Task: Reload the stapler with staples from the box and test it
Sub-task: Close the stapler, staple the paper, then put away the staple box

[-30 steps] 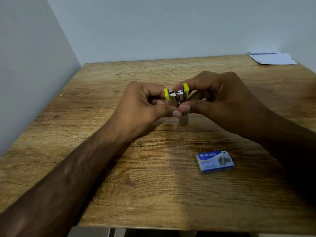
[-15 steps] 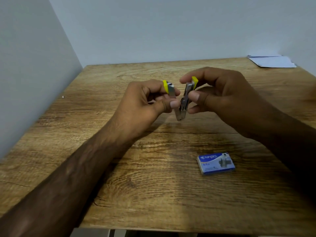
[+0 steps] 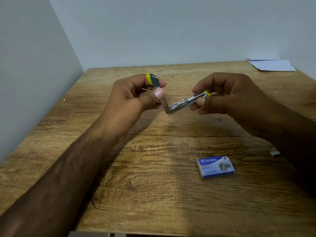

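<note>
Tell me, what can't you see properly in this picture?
Head view only:
Stapler tray: too small and blurry to tell if staples are inside.
Box: closed, so its staples are hidden; small print blurred.
Grey thing: partly behind the right arm, unidentifiable.
White speck: too small.

Above the middle of the table (image 3: 153, 177), the stapler (image 3: 177, 105) is held open between two hands. The left hand (image 3: 133, 96) grips one arm at its nine o'clock and the right hand (image 3: 227, 94) pinches the other at its three o'clock. The staple box (image 3: 215, 166) lies on the table at the stapler's five o'clock, nearer the person. Papers (image 3: 271, 65) lie on the far corner at two o'clock.
</note>
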`<state>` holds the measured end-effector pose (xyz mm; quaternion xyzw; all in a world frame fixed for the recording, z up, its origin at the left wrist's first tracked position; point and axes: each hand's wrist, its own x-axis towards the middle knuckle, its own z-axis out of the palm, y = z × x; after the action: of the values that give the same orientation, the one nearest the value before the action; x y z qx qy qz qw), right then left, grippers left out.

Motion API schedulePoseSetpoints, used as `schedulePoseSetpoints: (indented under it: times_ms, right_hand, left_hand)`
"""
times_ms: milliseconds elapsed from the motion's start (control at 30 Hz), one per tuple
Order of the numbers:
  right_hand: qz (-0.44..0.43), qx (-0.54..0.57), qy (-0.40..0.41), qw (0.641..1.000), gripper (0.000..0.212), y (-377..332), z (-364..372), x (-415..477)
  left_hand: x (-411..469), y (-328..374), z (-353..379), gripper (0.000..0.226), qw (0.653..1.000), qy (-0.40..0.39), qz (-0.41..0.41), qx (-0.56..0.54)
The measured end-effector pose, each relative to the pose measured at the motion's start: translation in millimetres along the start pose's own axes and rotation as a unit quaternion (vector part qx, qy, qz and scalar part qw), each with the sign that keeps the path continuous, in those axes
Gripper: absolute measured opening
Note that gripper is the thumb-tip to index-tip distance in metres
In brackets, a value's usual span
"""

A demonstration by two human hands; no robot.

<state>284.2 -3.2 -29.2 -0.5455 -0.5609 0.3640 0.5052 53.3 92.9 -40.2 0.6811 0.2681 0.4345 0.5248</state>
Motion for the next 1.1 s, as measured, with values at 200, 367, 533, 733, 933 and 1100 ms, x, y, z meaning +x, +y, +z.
schedulePoseSetpoints:
  times_ms: [200, 367, 533, 733, 933, 1100]
  right_hand:
    - [0.061, 0.062, -0.007, 0.996, 0.019, 0.4, 1.9, 1.6]
    - [0.122, 0.081, -0.008, 0.989, 0.025, -4.5, 4.6, 3.1]
    - [0.159, 0.079, -0.026, 0.984, 0.016, -2.8, 4.7, 5.2]
    - [0.187, 0.103, -0.05, 0.976, 0.024, -0.8, -0.1, 7.7]
    - [0.172, 0.144, -0.044, 0.973, 0.024, -2.9, -4.0, 7.3]
    - [0.115, 0.207, -0.038, 0.971, 0.037, -7.9, -13.3, 5.0]
  left_hand:
    - [-2.0, 3.7, 1.4, 0.02, 0.999, -0.005, 0.037, -0.014]
    - [-4.0, 5.6, 4.4, 0.022, 0.998, -0.007, 0.065, -0.016]
    - [-4.7, 7.2, 4.9, 0.024, 0.997, -0.01, 0.078, 0.009]
    - [-4.7, 6.9, 6.3, 0.025, 0.997, -0.009, 0.074, 0.021]
    - [-3.4, 6.9, 3.6, 0.024, 0.997, 0.004, 0.075, 0.026]
    - [-1.4, 4.2, 2.7, 0.023, 0.997, 0.02, 0.072, 0.002]
